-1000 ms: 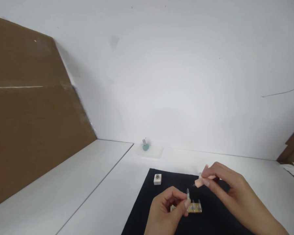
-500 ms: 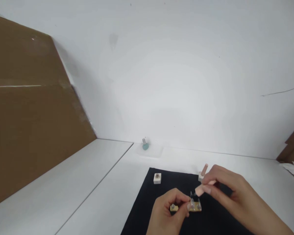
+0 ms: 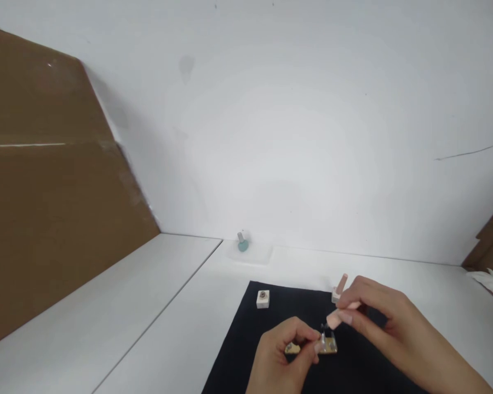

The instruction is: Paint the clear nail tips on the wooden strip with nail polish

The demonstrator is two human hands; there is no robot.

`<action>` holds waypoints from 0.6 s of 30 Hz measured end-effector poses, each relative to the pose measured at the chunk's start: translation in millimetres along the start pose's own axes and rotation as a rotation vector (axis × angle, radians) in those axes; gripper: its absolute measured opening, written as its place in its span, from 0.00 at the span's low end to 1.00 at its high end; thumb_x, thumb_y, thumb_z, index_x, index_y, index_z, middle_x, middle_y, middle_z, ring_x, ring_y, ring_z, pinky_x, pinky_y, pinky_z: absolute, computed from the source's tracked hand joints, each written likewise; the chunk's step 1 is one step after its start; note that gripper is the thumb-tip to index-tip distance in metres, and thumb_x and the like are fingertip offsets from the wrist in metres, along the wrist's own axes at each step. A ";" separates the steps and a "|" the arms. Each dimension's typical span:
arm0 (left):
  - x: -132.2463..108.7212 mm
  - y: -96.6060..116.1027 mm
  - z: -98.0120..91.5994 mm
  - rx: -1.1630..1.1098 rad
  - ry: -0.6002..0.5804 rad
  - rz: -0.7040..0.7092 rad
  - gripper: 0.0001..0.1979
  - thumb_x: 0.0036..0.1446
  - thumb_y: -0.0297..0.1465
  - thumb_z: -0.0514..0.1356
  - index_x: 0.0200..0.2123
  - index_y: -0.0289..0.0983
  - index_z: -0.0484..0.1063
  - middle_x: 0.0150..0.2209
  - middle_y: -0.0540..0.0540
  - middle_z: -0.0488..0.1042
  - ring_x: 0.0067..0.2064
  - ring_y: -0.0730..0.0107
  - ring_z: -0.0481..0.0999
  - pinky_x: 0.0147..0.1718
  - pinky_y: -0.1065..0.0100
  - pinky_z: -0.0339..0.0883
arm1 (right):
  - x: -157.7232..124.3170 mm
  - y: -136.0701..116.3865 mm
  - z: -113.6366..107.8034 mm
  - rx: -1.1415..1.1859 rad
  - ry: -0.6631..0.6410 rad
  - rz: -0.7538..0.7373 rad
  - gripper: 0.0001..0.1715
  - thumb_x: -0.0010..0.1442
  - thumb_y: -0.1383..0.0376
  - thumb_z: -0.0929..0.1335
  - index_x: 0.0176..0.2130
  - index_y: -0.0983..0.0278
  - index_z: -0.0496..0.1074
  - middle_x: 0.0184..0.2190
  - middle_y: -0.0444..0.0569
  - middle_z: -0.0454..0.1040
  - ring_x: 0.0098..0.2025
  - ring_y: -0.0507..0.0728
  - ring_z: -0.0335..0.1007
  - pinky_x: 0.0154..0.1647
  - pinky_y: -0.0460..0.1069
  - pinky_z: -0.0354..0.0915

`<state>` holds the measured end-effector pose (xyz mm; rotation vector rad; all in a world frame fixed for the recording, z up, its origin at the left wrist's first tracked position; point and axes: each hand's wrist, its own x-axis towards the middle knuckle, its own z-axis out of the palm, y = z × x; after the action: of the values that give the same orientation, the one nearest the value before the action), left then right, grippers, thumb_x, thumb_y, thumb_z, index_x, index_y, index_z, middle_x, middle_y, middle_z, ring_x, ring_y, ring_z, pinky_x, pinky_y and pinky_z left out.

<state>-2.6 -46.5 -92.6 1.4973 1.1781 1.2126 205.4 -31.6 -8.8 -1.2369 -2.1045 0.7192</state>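
Observation:
My left hand (image 3: 282, 349) is closed, with thumb and forefinger pinching what looks like a clear nail tip (image 3: 324, 341) on a small gold-coloured strip (image 3: 292, 348). The fingers hide the middle of this strip. Another clear piece stands at the strip's right end. My right hand (image 3: 380, 314) is closed around a pale pink-handled nail polish brush (image 3: 334, 319), tilted down to the left. Its dark tip is at the top of the clear nail tip; whether they touch I cannot tell. Behind the right fingers, a pink stick (image 3: 342, 283) rises from a white block (image 3: 335, 296).
A black cloth (image 3: 240, 350) lies under the hands on the white table (image 3: 156, 334). A white block with a round metal piece (image 3: 263, 299) sits on its far left part. A teal-based object (image 3: 242, 245) stands by the wall. Brown board (image 3: 45, 219) borders the left.
The brush's dark tip has moved slightly and is now over the top of the clear nail tip. Both hands stay almost in place; the view has shifted a little.

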 end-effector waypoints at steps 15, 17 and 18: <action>5.3 9.1 -4.5 -0.487 -0.080 -0.295 0.16 0.44 0.39 0.79 0.26 0.37 0.78 0.23 0.49 0.82 0.26 0.66 0.81 0.32 0.68 0.74 | -0.8 -1.9 3.0 0.090 0.038 0.012 0.10 0.72 0.57 0.67 0.38 0.56 0.75 0.37 0.43 0.77 0.39 0.55 0.75 0.40 0.48 0.68; 4.9 10.1 -3.5 -0.509 -0.076 -0.303 0.17 0.43 0.40 0.80 0.25 0.36 0.78 0.23 0.49 0.82 0.25 0.68 0.81 0.31 0.69 0.73 | 0.6 -0.5 5.4 0.062 0.050 0.026 0.11 0.73 0.59 0.66 0.37 0.56 0.75 0.38 0.43 0.77 0.39 0.54 0.75 0.40 0.48 0.67; 4.7 10.7 -2.9 -0.518 -0.073 -0.308 0.18 0.42 0.40 0.80 0.25 0.36 0.78 0.22 0.50 0.82 0.25 0.68 0.81 0.30 0.70 0.72 | 1.1 1.1 5.9 0.040 0.073 0.036 0.11 0.73 0.59 0.66 0.37 0.56 0.75 0.38 0.44 0.77 0.39 0.55 0.75 0.40 0.48 0.67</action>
<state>-3.5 -43.8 -81.0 0.9285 0.9122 1.1284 201.4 -31.0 -13.3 -1.2632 -2.0040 0.7175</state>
